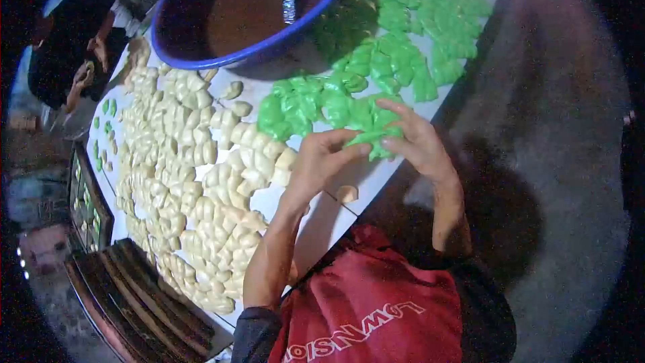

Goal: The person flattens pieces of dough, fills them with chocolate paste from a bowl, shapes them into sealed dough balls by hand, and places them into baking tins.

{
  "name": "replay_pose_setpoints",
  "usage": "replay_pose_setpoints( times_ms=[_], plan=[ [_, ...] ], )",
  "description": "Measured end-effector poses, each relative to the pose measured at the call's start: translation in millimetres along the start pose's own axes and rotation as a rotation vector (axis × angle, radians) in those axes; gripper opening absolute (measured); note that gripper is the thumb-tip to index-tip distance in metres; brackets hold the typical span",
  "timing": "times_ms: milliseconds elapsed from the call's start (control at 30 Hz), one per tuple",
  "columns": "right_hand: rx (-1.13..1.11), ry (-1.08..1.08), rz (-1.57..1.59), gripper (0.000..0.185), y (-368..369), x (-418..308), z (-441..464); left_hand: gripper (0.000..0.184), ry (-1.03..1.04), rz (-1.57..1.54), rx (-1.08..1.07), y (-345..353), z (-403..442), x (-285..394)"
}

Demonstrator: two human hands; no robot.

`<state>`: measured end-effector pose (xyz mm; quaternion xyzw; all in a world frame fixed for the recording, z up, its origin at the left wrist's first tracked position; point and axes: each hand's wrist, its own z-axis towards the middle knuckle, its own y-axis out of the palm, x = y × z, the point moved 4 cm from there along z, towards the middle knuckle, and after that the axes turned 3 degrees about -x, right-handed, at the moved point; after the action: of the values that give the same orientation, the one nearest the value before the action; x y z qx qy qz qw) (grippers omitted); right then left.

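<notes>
My left hand (321, 161) pinches the left end of a small green dough piece (373, 140) over the table's near edge. On its right side, my right hand (418, 142) holds the same piece between thumb and fingers. Just beyond both hands lie many glossy green dough pieces (289, 109), some touching one another. Cream-coloured dough pieces (175, 121) cover the table to the left. One small pale piece (347, 193) lies by the table edge below my hands.
A blue basin (208, 64) with brown liquid and a metal-coloured handle stands at the back. Dark stacked trays (134, 296) are at the lower left, near another tray (79, 191) with small green pieces. Another person (70, 47) is at the upper left.
</notes>
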<state>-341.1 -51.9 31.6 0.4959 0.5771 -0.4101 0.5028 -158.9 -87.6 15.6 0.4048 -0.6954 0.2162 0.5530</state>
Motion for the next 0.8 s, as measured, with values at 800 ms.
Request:
replay_pose_setpoints(
  times_ms=[800],
  plan=[
    [0.195, -0.179, -0.611, 0.022, 61.1, 7.4, 5.1, 0.041, 0.286, 0.751, 0.332, -12.7, -33.6, -14.6]
  ],
)
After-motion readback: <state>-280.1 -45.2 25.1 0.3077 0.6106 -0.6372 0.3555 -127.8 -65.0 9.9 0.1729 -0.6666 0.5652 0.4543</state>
